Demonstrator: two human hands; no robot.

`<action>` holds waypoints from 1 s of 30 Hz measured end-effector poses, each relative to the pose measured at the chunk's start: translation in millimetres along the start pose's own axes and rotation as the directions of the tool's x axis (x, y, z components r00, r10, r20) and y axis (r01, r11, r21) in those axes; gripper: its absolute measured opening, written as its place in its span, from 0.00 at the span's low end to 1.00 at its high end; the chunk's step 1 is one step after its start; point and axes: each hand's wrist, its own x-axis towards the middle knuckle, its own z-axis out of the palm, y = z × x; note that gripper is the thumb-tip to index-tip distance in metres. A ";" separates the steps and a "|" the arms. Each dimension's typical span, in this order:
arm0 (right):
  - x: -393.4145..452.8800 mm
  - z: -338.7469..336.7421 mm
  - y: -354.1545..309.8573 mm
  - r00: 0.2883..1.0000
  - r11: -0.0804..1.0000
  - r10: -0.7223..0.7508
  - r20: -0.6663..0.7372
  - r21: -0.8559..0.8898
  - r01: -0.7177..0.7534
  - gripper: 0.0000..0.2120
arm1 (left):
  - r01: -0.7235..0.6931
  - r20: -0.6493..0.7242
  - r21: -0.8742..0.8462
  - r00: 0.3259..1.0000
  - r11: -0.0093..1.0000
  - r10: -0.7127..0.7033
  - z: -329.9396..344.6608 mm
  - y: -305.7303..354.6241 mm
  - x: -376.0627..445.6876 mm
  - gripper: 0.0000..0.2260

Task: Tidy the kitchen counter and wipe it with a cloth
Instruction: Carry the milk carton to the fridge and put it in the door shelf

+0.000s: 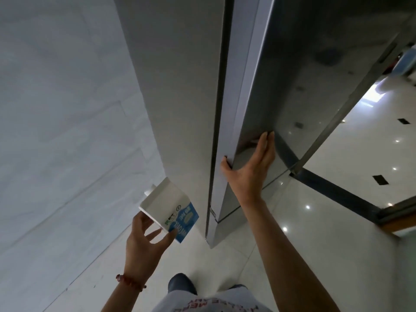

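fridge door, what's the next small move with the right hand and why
Probably pull the door further open. The right hand grips its edge, thumb wrapped round, and the gap looks narrow. The left hand holds a milk carton just beside it, likely waiting to go in.

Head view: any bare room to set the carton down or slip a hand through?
Nothing at hand height. The bare glossy white floor tiles beside the grey fridge door are free. The gap along the door's edge is taken by the right hand. The left hand holds the white-and-blue milk carton.
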 end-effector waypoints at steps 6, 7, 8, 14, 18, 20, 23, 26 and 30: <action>1.3 -4.5 -3.4 1.000 0.999 0.009 -0.002 -0.042 -0.009 0.44 | -0.064 0.080 0.006 0.995 0.998 0.063 -3.2 13.9 24.6 0.30; 1.8 -5.3 -4.7 1.000 0.999 0.014 0.000 -0.042 -0.014 0.44 | -0.070 0.093 0.007 0.993 0.998 0.069 -3.2 15.4 26.9 0.30; 2.3 -6.3 -6.0 1.000 0.999 0.019 0.006 -0.039 -0.019 0.44 | -0.075 0.106 0.006 0.992 0.997 0.074 -3.2 17.0 28.3 0.30; -6.7 -32.4 8.4 0.996 0.999 0.051 0.071 0.005 -0.051 0.43 | -0.100 0.182 -0.010 0.978 0.995 0.100 -4.6 22.3 31.9 0.30; -26.9 -82.2 26.8 0.991 0.995 0.095 0.095 0.004 -0.096 0.40 | -0.123 0.264 -0.005 0.957 0.992 0.119 4.5 26.7 33.3 0.31; -41.2 -105.9 29.1 0.985 0.987 0.158 0.069 0.004 -0.158 0.38 | -0.148 0.332 -0.004 0.933 0.989 0.141 14.7 32.4 33.2 0.31; -61.1 -133.0 30.0 0.972 0.973 0.225 -0.075 -0.045 -0.228 0.32 | -0.202 0.441 -0.022 0.877 0.979 0.191 31.6 43.3 30.8 0.32; -69.5 -154.6 25.8 0.928 0.959 0.137 -0.347 -0.186 -0.211 0.30 | -0.268 0.549 -0.044 0.799 0.962 0.248 48.7 54.0 27.7 0.32; -62.8 -177.3 18.9 0.868 0.873 -0.133 -0.479 -0.472 -0.127 0.31 | -0.241 0.644 -0.134 0.716 0.961 0.270 69.9 72.7 22.1 0.31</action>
